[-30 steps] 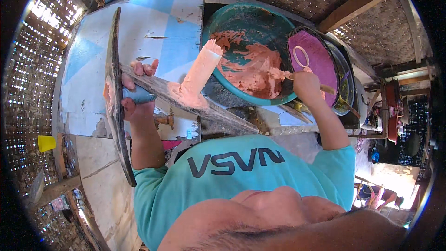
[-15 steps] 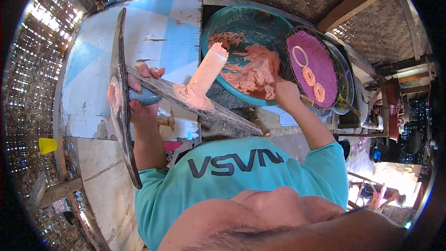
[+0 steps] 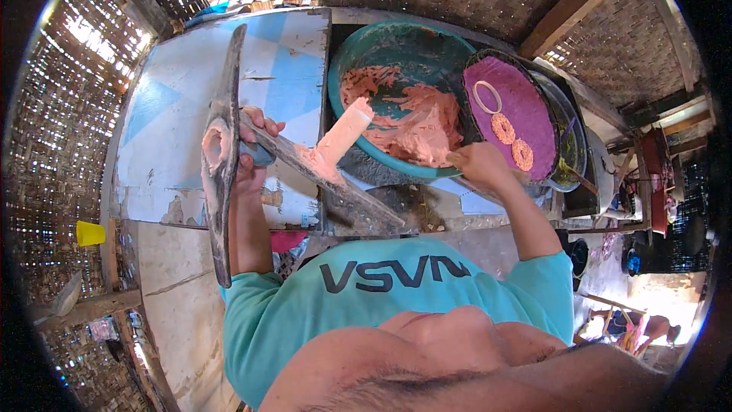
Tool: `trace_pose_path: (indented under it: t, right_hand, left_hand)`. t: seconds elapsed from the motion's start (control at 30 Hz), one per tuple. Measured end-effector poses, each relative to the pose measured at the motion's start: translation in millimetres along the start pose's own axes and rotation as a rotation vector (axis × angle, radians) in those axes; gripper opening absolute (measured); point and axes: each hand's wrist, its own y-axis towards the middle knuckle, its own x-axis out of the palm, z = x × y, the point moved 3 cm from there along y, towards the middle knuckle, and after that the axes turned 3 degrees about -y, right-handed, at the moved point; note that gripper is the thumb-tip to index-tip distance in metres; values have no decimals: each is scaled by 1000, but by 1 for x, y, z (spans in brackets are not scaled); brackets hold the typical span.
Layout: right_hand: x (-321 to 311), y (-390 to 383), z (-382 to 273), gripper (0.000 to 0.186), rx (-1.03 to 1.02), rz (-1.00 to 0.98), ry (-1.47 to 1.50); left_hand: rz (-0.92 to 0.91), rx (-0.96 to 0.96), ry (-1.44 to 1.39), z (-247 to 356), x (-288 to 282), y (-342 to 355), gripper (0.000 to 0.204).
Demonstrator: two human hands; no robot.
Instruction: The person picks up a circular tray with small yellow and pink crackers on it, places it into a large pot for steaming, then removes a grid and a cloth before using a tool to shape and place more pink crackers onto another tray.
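Observation:
My left hand (image 3: 252, 160) grips a weathered wooden hand press: one bar (image 3: 221, 221) has a hole lined with pink paste and a blue cylinder (image 3: 261, 154) behind it; the other bar (image 3: 370, 202) carries a pale cylinder (image 3: 343, 133) heaped with pink paste. My right hand (image 3: 480, 162) is closed on a wooden spatula, its blade low in the pink paste (image 3: 415, 122) inside a teal basin (image 3: 412, 34). Right of the basin, a purple-lined tray (image 3: 537, 107) holds a cream ring (image 3: 488, 97) and two pink coiled rings (image 3: 502, 128).
Everything rests on a worn blue-and-white board table (image 3: 168, 107) against woven bamboo walls. A clear bowl (image 3: 572, 168) sits behind the tray. A yellow cup (image 3: 91, 233) hangs at left. At lower right a person (image 3: 648, 328) shows, small and unclear.
My right hand moved from over the tray down and left to the basin's lower rim, uncovering the pink rings. The press in my left hand shifted right, turning its holed side more into view.

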Motion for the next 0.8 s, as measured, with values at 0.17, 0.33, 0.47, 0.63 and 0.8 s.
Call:
trace_pose_path:
  t: [0.17, 0.33, 0.47, 0.63, 0.8]
  right_hand:
    - [-43, -37, 37, 31, -65, -98, 759]
    - [-79, -62, 42, 34, -221, -132, 1027]
    - [-89, -72, 32, 39, -386, -64, 1121]
    - [-117, -84, 45, 33, -769, 343, 342]
    - [-188, -124, 18, 33, -786, 671, -295]
  left_hand:
    - [3, 83, 231, 0, 12, 5, 32]
    - [270, -391, 372, -13, 46, 3, 17]
    - [-189, -158, 1115, -31, 112, 31, 40]
    - [-338, -82, 1260, -35, 165, 34, 36]
    - [-420, -125, 1509, -54, 190, 24, 43]
